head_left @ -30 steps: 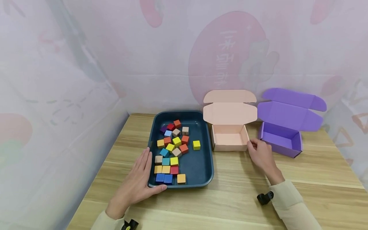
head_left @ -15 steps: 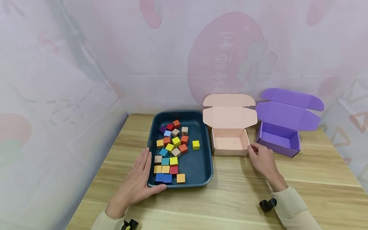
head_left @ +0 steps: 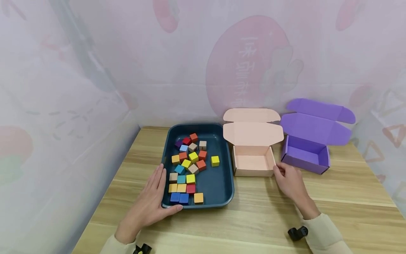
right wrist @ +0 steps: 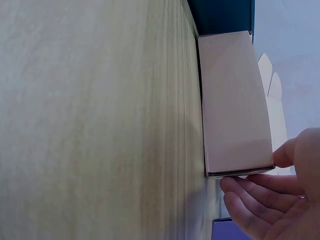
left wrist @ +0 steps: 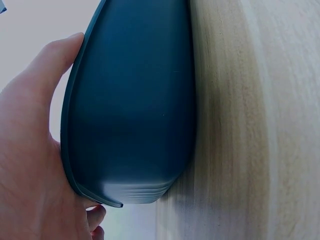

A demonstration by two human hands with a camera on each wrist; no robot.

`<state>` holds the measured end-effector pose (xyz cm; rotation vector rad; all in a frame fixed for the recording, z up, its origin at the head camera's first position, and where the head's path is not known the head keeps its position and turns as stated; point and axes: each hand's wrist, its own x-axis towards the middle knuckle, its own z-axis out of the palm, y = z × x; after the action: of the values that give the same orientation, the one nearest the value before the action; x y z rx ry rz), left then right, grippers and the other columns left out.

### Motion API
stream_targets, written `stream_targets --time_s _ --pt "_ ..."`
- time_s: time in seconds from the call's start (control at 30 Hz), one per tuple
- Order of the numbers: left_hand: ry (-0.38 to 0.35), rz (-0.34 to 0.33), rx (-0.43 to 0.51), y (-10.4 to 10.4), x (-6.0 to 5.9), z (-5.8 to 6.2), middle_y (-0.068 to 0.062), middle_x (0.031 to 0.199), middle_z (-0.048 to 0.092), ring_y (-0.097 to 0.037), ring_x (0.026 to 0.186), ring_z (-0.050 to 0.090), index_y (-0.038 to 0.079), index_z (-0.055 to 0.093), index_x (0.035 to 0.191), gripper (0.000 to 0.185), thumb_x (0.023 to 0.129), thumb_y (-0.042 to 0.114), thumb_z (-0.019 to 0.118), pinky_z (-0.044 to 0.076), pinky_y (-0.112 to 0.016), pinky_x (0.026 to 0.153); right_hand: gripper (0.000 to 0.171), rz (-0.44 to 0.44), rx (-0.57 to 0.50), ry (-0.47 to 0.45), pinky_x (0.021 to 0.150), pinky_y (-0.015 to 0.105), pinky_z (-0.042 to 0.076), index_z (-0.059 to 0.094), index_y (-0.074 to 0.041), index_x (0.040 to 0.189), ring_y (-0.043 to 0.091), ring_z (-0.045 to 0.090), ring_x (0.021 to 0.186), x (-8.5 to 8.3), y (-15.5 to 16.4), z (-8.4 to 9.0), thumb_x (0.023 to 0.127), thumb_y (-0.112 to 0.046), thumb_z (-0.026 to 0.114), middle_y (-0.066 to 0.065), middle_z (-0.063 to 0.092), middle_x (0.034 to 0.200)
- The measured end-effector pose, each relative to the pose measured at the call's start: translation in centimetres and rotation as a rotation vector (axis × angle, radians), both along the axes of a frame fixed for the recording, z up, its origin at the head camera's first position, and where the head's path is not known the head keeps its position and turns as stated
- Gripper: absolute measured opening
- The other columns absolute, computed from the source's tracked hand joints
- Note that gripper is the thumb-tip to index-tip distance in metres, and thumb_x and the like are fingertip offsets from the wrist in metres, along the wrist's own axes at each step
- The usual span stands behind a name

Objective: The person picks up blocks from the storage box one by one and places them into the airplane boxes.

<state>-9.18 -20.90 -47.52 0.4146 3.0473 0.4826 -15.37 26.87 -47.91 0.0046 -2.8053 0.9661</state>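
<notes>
A dark blue tray (head_left: 219, 187) with several coloured wooden cubes (head_left: 190, 179) stands left of centre. My left hand (head_left: 142, 204) lies along its left side, fingers straight, thumb on the near rim; the left wrist view shows the thumb tip at the rim (left wrist: 64, 120). Just right of the tray is a peach cardboard box (head_left: 253, 172), lid raised, nothing inside. Its front right corner is pinched by my right hand (head_left: 291, 181); in the right wrist view the thumb is at the top edge and the fingers are against the side wall.
A purple cardboard box (head_left: 306, 163), lid up, stands at a slant to the right of my right hand. Behind the wooden table (head_left: 241, 229) hangs a pale printed cloth (head_left: 177, 70), with more cloth at the left and right sides.
The peach box and my right hand have slid a little toward me, so the box's front now sits lower in view. My left hand keeps its place on the tray.
</notes>
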Motion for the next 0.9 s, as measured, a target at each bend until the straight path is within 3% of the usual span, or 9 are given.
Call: stream_targets --time_s 0.17,0.5,0.6,0.73,0.9 --pt "0.022 -0.011 0.001 0.0 0.1 0.0 -0.015 0.18 0.002 -0.039 0.165 0.012 0.004 0.009 0.17 0.132 0.082 0.083 0.066 0.024 -0.064 0.13 0.042 -0.01 0.008 -0.008 0.088 0.046 0.058 0.07 0.002 0.134 0.032 0.074 0.103 0.6 0.1 0.1 0.109 -0.024 0.048 0.017 0.079 0.11" --pt "0.031 -0.01 0.002 0.0 0.2 0.1 -0.016 0.179 0.004 -0.04 0.165 0.013 0.002 0.009 0.169 0.131 0.083 0.082 0.066 0.026 -0.065 0.129 0.043 0.006 0.019 -0.015 0.089 0.052 0.061 0.068 0.005 0.134 0.035 0.075 0.103 1.3 0.1 0.7 0.11 -0.026 0.05 0.021 0.079 0.112" --pt "0.036 -0.013 -0.003 0.0 0.1 0.1 -0.017 0.179 0.005 -0.04 0.165 0.014 0.002 0.01 0.169 0.131 0.082 0.083 0.065 0.026 -0.065 0.129 0.042 -0.007 0.034 0.063 0.089 0.055 0.061 0.07 0.007 0.13 0.038 0.075 0.101 1.3 0.0 1.2 0.108 -0.026 0.056 0.023 0.078 0.111" --pt "0.038 -0.018 -0.005 0.0 0.0 0.0 -0.016 0.18 0.004 -0.04 0.165 0.013 0.003 0.009 0.169 0.131 0.082 0.083 0.065 0.026 -0.064 0.129 0.034 0.02 0.092 0.254 0.084 0.059 0.06 0.071 0.009 0.121 0.042 0.074 0.096 1.5 -0.8 2.4 0.101 -0.017 0.068 0.027 0.077 0.106" --pt "0.035 -0.016 0.003 -0.2 0.1 -0.2 -0.016 0.18 0.002 -0.039 0.165 0.011 0.003 0.008 0.17 0.131 0.083 0.081 0.066 0.024 -0.063 0.13 0.031 0.215 0.131 0.372 0.077 0.053 0.063 0.073 0.005 0.118 0.035 0.077 0.092 1.6 -3.3 4.3 0.093 -0.013 0.079 0.021 0.079 0.104"
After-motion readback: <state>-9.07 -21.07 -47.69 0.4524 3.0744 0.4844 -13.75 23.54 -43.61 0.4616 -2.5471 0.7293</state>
